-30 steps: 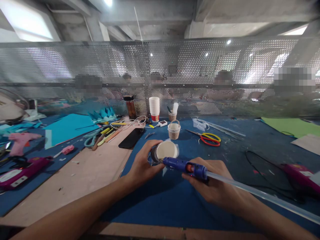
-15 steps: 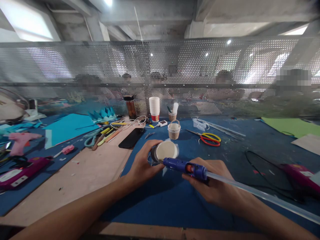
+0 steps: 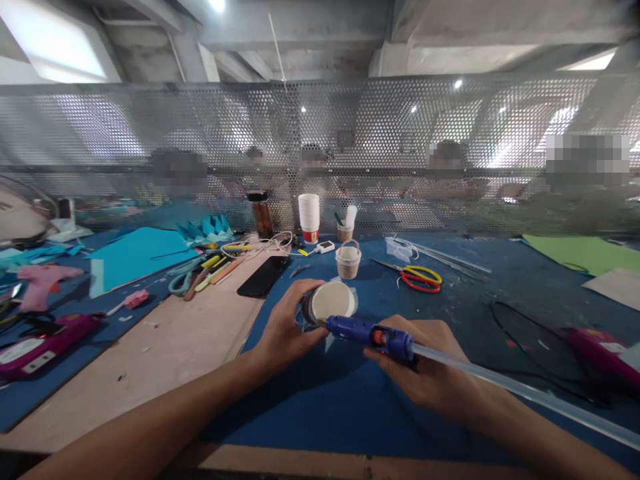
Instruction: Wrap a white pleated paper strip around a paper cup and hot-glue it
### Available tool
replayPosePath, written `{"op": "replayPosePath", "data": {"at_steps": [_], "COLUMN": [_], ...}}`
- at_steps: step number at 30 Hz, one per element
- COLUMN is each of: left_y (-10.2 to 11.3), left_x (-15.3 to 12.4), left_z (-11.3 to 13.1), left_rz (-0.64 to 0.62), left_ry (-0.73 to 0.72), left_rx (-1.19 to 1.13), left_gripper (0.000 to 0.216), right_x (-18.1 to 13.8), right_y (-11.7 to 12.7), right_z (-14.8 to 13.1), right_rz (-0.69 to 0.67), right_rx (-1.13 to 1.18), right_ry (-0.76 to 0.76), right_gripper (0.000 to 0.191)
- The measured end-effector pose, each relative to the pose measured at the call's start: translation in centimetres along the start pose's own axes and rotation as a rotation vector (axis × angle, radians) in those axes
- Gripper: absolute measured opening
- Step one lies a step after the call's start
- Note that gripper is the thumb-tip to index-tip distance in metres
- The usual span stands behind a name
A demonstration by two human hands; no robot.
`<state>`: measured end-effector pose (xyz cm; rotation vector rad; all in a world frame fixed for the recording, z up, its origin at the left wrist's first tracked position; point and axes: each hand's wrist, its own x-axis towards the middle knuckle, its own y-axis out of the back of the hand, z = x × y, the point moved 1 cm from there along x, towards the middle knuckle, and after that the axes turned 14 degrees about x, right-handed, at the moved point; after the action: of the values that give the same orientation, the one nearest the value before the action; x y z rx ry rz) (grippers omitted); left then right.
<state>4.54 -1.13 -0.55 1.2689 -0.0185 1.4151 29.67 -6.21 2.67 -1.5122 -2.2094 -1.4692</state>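
Note:
My left hand (image 3: 287,323) is closed around a small round cup (image 3: 330,301) lying on its side, its pale bottom facing me. My right hand (image 3: 425,367) grips a blue glue gun (image 3: 373,333), with its nozzle touching the lower left rim of the cup. A long clear glue stick (image 3: 520,393) sticks out of the gun's back toward the lower right. Both hands hover just above the blue table mat (image 3: 350,400).
A small handled basket cup (image 3: 348,260), a stack of paper cups (image 3: 309,217), a dark bottle (image 3: 261,213), a black phone (image 3: 263,275) and yellow-red scissors (image 3: 419,277) lie beyond. Pink glue guns (image 3: 43,283) and cyan paper (image 3: 135,253) sit left. A perforated metal screen (image 3: 320,153) closes the back.

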Motion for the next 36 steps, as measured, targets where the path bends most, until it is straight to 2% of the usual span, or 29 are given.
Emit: {"op": "replayPosePath", "data": {"at_steps": [36], "left_y": [0.02], "left_x": [-0.08], "left_z": [-0.30], "left_rz": [-0.018], "left_ry": [-0.012], "left_rx": [0.008], "left_gripper": [0.058], "right_x": [0.07], "right_y": [0.27], "right_z": [-0.20], "right_rz": [-0.013], "right_rx": [-0.008], "right_ry": [-0.021], "right_gripper": [0.019]}}
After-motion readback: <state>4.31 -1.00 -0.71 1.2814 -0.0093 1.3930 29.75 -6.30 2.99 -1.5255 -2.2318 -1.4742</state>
